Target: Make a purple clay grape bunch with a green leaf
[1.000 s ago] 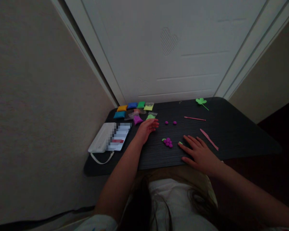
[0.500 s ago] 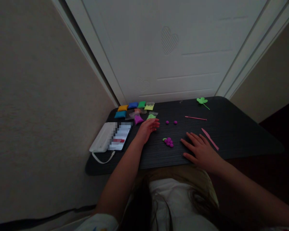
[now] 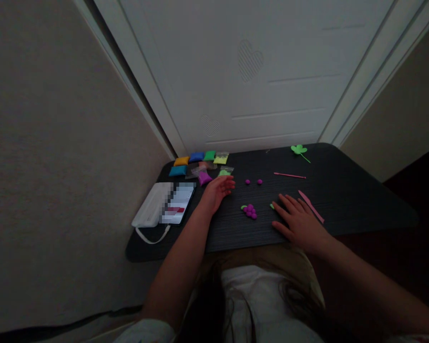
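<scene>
My right hand [image 3: 299, 220] lies palm down on the dark table [image 3: 232, 236], its fingers spread. By the tip of its index finger is a small piece of green clay [image 3: 272, 206], partly covered by the hand. Left of it sits a cluster of purple clay balls [image 3: 250, 211], shaped like grapes, with a green bit at its left end. My left hand [image 3: 218, 191] rests on its side with fingers loosely extended and holds nothing. Just beyond it lies a bag of light green clay [image 3: 224, 172]. Two loose purple balls [image 3: 253, 182] lie behind the cluster.
A pink clay knife [image 3: 311, 206] lies right of my right hand, with a thin pink stick tool [image 3: 289, 175] farther back. A green clover shape [image 3: 299, 150] is at the back right. Several coloured clay packets [image 3: 179, 170], a phone [image 3: 181, 204] and a white cabled device [image 3: 152, 205] are at left.
My right hand has shifted slightly, and its index finger has drawn back, so the small green clay piece now shows at its tip. My left hand has stayed nearly still.
</scene>
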Available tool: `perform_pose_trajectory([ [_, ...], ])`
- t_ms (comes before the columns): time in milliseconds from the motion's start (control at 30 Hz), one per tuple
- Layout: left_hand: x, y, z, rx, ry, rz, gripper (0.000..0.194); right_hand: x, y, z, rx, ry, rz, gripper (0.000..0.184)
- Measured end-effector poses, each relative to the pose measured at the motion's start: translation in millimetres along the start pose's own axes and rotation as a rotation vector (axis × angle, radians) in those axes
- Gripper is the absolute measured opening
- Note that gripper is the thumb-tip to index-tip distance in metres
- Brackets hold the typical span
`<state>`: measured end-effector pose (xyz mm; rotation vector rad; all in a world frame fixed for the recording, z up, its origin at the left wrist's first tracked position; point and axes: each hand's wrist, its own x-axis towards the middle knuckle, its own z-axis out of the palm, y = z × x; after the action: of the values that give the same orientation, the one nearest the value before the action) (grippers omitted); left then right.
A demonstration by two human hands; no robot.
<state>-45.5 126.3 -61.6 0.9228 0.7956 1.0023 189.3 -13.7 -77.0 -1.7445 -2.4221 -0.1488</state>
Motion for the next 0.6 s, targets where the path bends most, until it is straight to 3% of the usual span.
perform_pose_trajectory([
  [67, 0.2, 0.1, -0.3, -0.006, 0.003, -0.007, 0.024, -0.1, -0.6, -0.1, -0.008, 0.001, 0.015, 0.055],
  [200, 0.2, 0.8, -0.2, -0.011, 0.011, -0.015, 0.025, -0.8, -3.4, -1.1, 0.010, -0.026, -0.095, 0.052],
  [367, -0.4, 1.6, 0.2, -0.033, 0.017, -0.021, 0.023, 0.8, -2.8, -1.5, -0.020, 0.009, 0.026, 0.054],
  [500, -0.6, 1.9, 0.7, -0.023, 0.027, -0.022, 0.023, 0.9, -4.9, -1.1, -0.004, -0.016, -0.054, 0.053],
  [600, -0.6, 1.9, 1.3, 0.000, 0.045, -0.021, 0.024, 1.0, -4.9, -0.5, -0.013, -0.001, 0.018, 0.053],
])
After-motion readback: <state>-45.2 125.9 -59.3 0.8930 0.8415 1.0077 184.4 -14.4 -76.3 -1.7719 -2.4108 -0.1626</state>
